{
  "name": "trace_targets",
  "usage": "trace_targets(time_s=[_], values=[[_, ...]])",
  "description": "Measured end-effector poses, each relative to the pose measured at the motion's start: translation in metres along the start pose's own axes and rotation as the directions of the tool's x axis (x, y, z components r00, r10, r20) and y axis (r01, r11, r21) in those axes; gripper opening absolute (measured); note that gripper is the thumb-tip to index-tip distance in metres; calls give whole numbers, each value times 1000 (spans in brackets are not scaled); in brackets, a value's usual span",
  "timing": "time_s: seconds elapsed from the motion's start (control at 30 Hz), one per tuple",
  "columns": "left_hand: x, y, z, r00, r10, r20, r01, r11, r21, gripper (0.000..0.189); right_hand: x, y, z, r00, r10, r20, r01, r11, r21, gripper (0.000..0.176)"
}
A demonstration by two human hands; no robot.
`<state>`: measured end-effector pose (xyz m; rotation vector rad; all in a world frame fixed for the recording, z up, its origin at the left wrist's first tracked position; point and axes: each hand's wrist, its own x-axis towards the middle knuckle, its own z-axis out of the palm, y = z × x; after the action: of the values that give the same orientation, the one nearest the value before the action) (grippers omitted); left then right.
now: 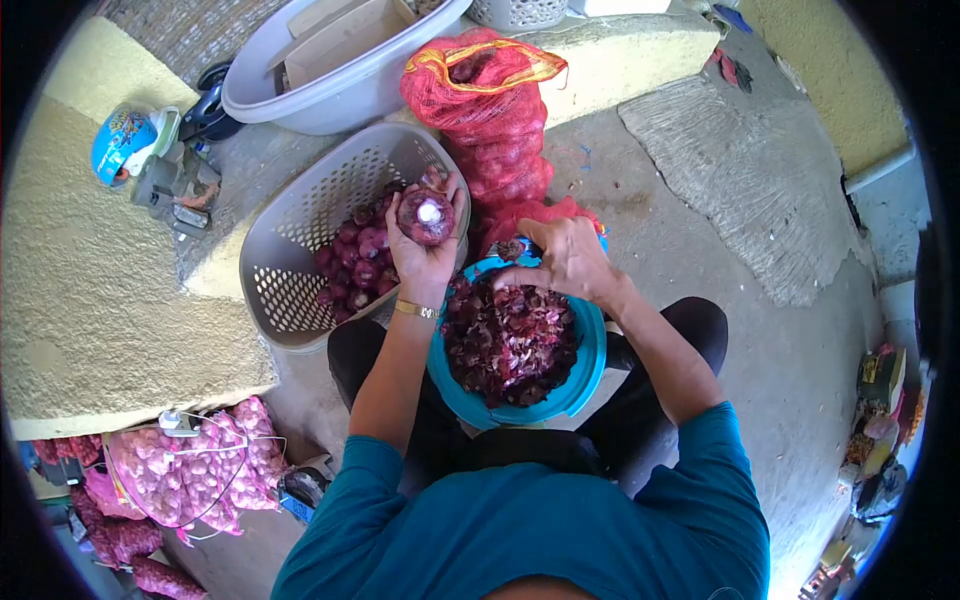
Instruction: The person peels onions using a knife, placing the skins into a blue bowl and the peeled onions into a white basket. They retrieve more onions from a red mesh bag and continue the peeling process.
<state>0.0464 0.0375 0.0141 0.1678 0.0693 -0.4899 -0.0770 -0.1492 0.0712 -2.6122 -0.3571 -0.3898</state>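
Note:
In my left hand (425, 250) is a red onion (426, 217) with a white cut end facing up, held over the right side of a grey perforated basket (285, 230). More red onions (357, 262) lie inside that basket. My right hand (568, 262) is closed over the back rim of a blue tub (590, 375), and a small dark reddish-brown piece (508, 249) shows at its fingers. Dark red onion skins and pale scraps (510, 345) fill the tub, which stands between the knees.
Behind the tub stands a red mesh sack (490, 130) of onions. A large grey basin (345, 75) holds cardboard on a ledge. Mesh bags of pink bulbs (190, 465) lie at lower left. A blue helmet (122, 140) rests at upper left; assorted items (880, 430) line the right edge.

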Motion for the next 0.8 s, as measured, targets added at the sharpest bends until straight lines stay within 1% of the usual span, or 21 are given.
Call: trace_targets(time_s=[0.03, 0.1, 0.13, 0.2, 0.27, 0.33, 0.43, 0.5, 0.53, 0.6, 0.73, 0.8], values=[[-1, -2, 2, 1000, 1, -6, -1, 1000, 2, 32, 0, -2, -4, 1000, 4, 1, -4, 1000, 0, 64], [-1, -4, 1, 1000, -18, 8, 18, 1000, 3, 31, -1, -3, -11, 992, 69, 103, -73, 997, 31, 65], [-1, -4, 0, 999, -34, 22, 34, 999, 5, 30, -1, -2, -12, 992, 71, 102, -74, 997, 30, 65], [0, -7, 0, 1000, -18, 1, 18, 999, 33, 30, -2, 2, -13, 998, -66, 22, 67, 997, -36, 60], [0, -8, 1, 1000, -1, -19, 3, 998, 62, 30, -3, 7, -6, 999, -46, 9, 46, 999, -22, 58], [1, -8, 1, 999, -17, -44, 17, 1000, 8, 30, -3, 8, -4, 1000, -27, -1, 27, 1000, -7, 55], [0, -7, 1, 999, -28, -22, 28, 1000, 2, 30, -2, 6, -9, 1000, -23, -5, 23, 1000, -13, 52], [-1, -8, 2, 999, -28, -21, 28, 1000, 9, 30, -2, 3, -19, 998, -43, 51, 43, 999, -4, 52], [-1, -8, 1, 999, -27, -21, 27, 1000, 15, 30, -1, 2, -22, 998, -42, 51, 43, 999, -5, 52], [-2, -10, 0, 999, -39, -9, 39, 999, 12, 30, 0, 2, -25, 992, -1, 125, -3, 1000, 30, 54], [-3, -12, -1, 998, -58, 1, 58, 998, 13, 31, -1, 4, -21, 995, 28, 100, -28, 1000, -2, 52], [-2, -13, -1, 998, -58, -10, 58, 998, 6, 31, -2, 6, -16, 999, 49, 3, -49, 996, 79, 45]])
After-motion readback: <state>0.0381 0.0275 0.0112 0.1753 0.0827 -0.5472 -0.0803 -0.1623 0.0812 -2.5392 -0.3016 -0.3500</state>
